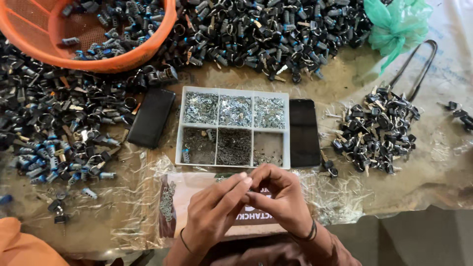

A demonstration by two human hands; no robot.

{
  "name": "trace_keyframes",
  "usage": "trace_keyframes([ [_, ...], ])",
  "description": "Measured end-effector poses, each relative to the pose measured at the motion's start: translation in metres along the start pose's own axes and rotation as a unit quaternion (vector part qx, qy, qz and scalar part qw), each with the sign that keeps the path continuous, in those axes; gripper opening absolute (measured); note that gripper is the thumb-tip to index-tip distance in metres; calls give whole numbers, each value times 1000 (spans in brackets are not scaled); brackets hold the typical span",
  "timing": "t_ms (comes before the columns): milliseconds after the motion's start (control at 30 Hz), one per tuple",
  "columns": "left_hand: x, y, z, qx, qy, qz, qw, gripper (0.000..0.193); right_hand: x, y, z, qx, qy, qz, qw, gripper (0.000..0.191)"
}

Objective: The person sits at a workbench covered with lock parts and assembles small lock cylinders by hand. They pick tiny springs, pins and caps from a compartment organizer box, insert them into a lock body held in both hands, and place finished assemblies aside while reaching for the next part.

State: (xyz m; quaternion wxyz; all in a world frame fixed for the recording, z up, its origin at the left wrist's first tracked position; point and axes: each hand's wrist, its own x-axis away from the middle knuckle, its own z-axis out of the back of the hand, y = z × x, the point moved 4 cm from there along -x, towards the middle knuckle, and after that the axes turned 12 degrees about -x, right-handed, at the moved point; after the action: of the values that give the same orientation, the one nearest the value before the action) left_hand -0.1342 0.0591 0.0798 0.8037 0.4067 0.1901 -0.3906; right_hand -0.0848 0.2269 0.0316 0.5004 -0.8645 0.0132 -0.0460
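My left hand (214,209) and my right hand (278,194) meet at the fingertips just below a white six-compartment tray (180,143). Both pinch a small part between them that the fingers almost fully hide. The tray's upper three compartments hold shiny small metal pieces, the lower three hold darker tiny parts. Under my hands lies a printed paper sheet (197,184) in clear plastic, with a small heap of metal pieces (167,202) on its left.
Black phones lie left (152,117) and right (303,132) of the tray. Heaps of black lock cylinders with keys fill the left (49,128), the top (266,29) and the right (377,130). An orange basket (118,54) sits top left, a green bag (399,22) top right.
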Motion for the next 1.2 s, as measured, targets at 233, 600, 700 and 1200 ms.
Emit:
trace_keyframes([
  [233, -9, -36, -2, -38, -26, 128, 991, 46, -54, -32, -9, 340, 55, 102, 933, 16],
  [600, -26, -62, -8, -47, -11, 151, 987, 43, -81, -35, -37, 546, 36, 246, 800, 13],
  [700, -25, -66, -11, -34, -5, 161, 986, 42, -78, -26, -14, 332, 64, 113, 934, 9],
  [1200, -25, -66, -8, -13, 21, 140, 990, 47, -81, -12, -7, 239, -2, 24, 971, 5],
])
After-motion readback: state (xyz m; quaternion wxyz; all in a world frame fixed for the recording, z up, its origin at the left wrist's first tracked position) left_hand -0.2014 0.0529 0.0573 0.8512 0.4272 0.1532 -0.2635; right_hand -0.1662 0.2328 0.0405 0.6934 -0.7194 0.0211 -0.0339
